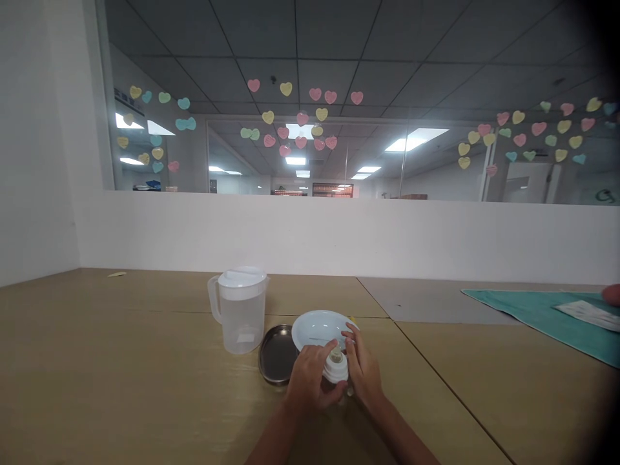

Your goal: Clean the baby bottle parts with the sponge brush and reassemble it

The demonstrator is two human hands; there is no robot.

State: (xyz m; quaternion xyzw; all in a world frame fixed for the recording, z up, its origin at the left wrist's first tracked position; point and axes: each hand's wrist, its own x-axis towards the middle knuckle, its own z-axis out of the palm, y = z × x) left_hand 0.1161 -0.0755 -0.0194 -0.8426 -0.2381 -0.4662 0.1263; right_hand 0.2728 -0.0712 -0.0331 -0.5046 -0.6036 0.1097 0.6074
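Note:
Between my hands is a baby bottle [335, 368], its white ridged collar and translucent nipple-like tip facing up. My left hand [310, 378] curls around the collar from the left, thumb low and fingers over the top edge. Along the right side lies my right hand [362, 368], fingers stretched and slightly apart, close to the collar; whether they touch it I cannot tell. The bottle's lower part is mostly hidden. Just beyond stands a pale blue bowl [310, 321] with a thin item inside. A dark metal tray [278, 355] sits to the left, partly behind my left hand.
A lidded clear plastic pitcher [243, 316] stands behind the tray on the tan table [145, 387]. At right, a teal cloth [523, 307] carries a white packet [588, 314]; part of another person's hand [611, 294] shows at the edge. A low white wall [314, 232] backs the table.

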